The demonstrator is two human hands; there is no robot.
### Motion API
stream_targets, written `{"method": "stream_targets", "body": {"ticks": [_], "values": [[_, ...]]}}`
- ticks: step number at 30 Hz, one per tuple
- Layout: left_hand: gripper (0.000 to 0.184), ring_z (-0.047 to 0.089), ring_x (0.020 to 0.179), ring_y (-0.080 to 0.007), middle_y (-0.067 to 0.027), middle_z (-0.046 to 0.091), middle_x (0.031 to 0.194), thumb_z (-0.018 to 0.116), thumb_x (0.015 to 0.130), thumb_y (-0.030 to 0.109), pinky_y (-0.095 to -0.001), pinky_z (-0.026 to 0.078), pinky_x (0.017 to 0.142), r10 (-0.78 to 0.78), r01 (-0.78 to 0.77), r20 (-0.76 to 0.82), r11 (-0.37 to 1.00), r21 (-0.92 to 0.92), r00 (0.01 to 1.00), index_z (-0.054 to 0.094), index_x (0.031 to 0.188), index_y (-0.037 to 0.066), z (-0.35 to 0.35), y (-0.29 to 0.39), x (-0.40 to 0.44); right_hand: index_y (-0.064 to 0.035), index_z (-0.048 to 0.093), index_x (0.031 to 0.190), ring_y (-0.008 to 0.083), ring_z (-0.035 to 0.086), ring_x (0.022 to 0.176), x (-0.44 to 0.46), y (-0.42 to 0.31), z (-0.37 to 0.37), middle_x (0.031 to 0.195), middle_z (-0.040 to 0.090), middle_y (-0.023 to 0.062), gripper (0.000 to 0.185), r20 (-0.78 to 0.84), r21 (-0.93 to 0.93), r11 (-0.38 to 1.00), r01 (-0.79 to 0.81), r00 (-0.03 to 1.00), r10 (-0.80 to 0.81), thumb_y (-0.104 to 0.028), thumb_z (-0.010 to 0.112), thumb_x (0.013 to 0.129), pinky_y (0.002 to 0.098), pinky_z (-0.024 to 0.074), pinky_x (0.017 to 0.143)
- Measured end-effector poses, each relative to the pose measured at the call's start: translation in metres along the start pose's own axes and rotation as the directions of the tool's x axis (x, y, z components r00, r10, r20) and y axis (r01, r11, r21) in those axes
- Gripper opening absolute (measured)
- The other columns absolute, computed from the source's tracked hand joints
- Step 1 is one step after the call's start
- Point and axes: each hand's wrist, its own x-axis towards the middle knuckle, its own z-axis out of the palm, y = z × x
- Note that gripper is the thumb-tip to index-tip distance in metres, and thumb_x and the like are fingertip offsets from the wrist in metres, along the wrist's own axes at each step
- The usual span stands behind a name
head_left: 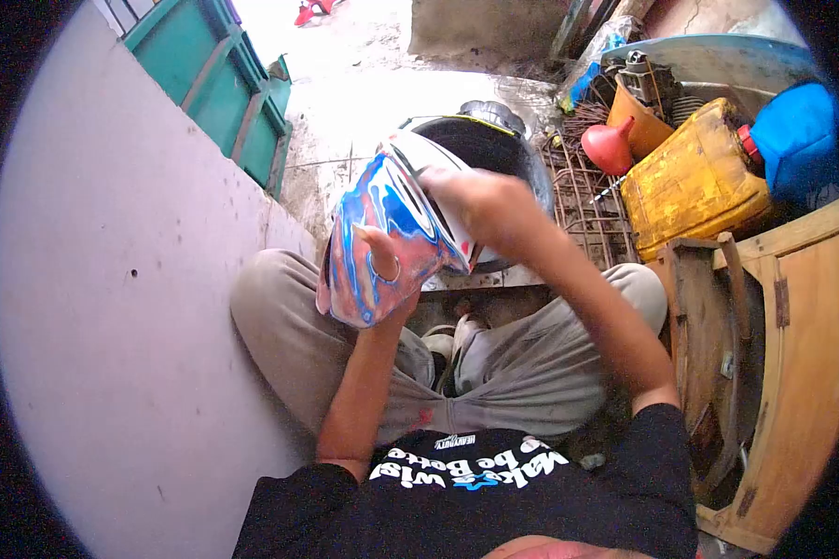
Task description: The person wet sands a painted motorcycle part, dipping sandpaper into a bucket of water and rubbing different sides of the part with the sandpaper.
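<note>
A curved panel (405, 210) painted white, blue and reddish is held up above my lap. My left hand (380, 256) grips its lower left part, with the thumb showing through an opening and the other fingers hidden behind. Against the panel's upper right side, my right hand (471, 200) is blurred and its fingers are bent; whatever it holds, if anything, cannot be made out. Behind the panel stands a round black basin (531, 177) with a dark inside.
A white wall (130, 307) and a green metal gate (219, 93) are on the left. At the right are a red funnel (609, 145), a yellow jerrycan (694, 177), a blue container (797, 140), a metal grid (592, 210) and a wooden frame (811, 373).
</note>
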Motion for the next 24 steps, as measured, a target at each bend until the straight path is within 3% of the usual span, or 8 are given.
{"method": "stream_targets", "body": {"ticks": [2,5,8,11,14,18,22,24], "values": [[0.093,0.058,0.127,-0.0331,-0.0213,0.051,0.145,0.057,0.096,0.067,-0.0514,0.050,0.107,0.096,-0.104,0.044,0.963,0.247,0.994,0.023,0.159,0.007,0.005,0.005,0.002,-0.0123,0.070,0.128,0.0351,0.074,0.094,0.001,0.003,-0.003,0.110,0.073,0.0219,0.035,0.048,0.000,0.999,-0.038,0.998,0.038,-0.015,0.061,0.094,0.0441,0.0594,0.080],[0.095,0.054,0.132,-0.0333,-0.0190,0.045,0.150,0.057,0.098,0.063,-0.0489,0.046,0.111,-0.149,0.233,0.213,0.859,-0.455,0.966,0.019,0.160,0.004,0.000,0.014,0.010,-0.0126,0.070,0.127,0.0346,0.075,0.093,-0.010,-0.018,0.025,0.112,0.074,0.0175,0.036,-0.362,0.192,0.904,0.382,0.884,-0.296,-0.013,0.064,0.091,0.0420,0.0601,0.080],[0.097,0.048,0.137,-0.0317,-0.0170,0.043,0.152,0.047,0.098,0.073,-0.0458,0.041,0.116,-0.165,0.169,0.041,0.980,-0.109,0.985,0.022,0.158,0.002,0.018,0.020,0.000,-0.0095,0.070,0.124,0.0369,0.074,0.090,0.001,0.006,0.011,0.107,0.073,0.0202,0.034,-0.130,0.053,0.992,0.113,0.986,-0.105,-0.014,0.064,0.091,0.0442,0.0589,0.078],[0.096,0.049,0.135,-0.0294,-0.0168,0.047,0.147,0.040,0.098,0.077,-0.0457,0.043,0.112,-0.130,0.153,0.088,0.921,-0.358,0.988,0.031,0.155,0.000,0.031,0.047,0.011,-0.0059,0.069,0.123,0.0373,0.073,0.096,0.011,0.011,-0.006,0.107,0.072,0.0223,0.033,0.118,0.014,0.995,-0.094,0.989,0.092,-0.012,0.062,0.091,0.0452,0.0578,0.082],[0.112,0.045,0.141,-0.0317,-0.0180,0.040,0.155,0.044,0.088,0.086,-0.0492,0.041,0.115,-0.301,0.319,0.113,0.834,-0.449,0.947,0.021,0.160,0.003,0.027,0.047,0.008,-0.0061,0.068,0.126,0.0363,0.074,0.097,0.002,-0.020,0.012,0.110,0.071,0.0246,0.032,-0.341,0.217,0.883,0.416,0.880,-0.331,-0.012,0.061,0.096,0.0432,0.0597,0.083],[0.121,0.047,0.139,-0.0323,-0.0178,0.041,0.155,0.044,0.081,0.092,-0.0501,0.043,0.113,-0.339,0.377,0.165,0.853,-0.362,0.926,0.019,0.160,0.004,0.025,0.053,0.009,-0.0044,0.065,0.133,0.0330,0.068,0.117,0.028,0.019,-0.012,0.128,0.068,0.0226,0.036,0.194,0.056,0.949,-0.310,0.936,0.294,-0.010,0.061,0.097,0.0418,0.0544,0.101],[0.117,0.049,0.137,-0.0326,-0.0178,0.043,0.153,0.047,0.082,0.089,-0.0498,0.045,0.111,-0.300,0.351,0.196,0.874,-0.335,0.934,0.021,0.160,0.005,0.015,0.039,0.007,-0.0073,0.064,0.134,0.0353,0.069,0.112,0.002,-0.005,0.010,0.127,0.066,0.0239,0.038,-0.274,0.229,0.905,0.359,0.916,-0.294,-0.007,0.060,0.096,0.0417,0.0566,0.093],[0.116,0.050,0.135,-0.0327,-0.0178,0.044,0.152,0.048,0.083,0.088,-0.0497,0.046,0.110,-0.299,0.353,0.204,0.878,-0.322,0.932,0.021,0.159,0.005,0.011,0.039,0.006,-0.0063,0.063,0.136,0.0333,0.068,0.117,0.013,0.007,0.001,0.132,0.065,0.0216,0.039,-0.051,0.090,0.995,0.036,0.998,-0.032,-0.008,0.060,0.097,0.0402,0.0555,0.098]]}}
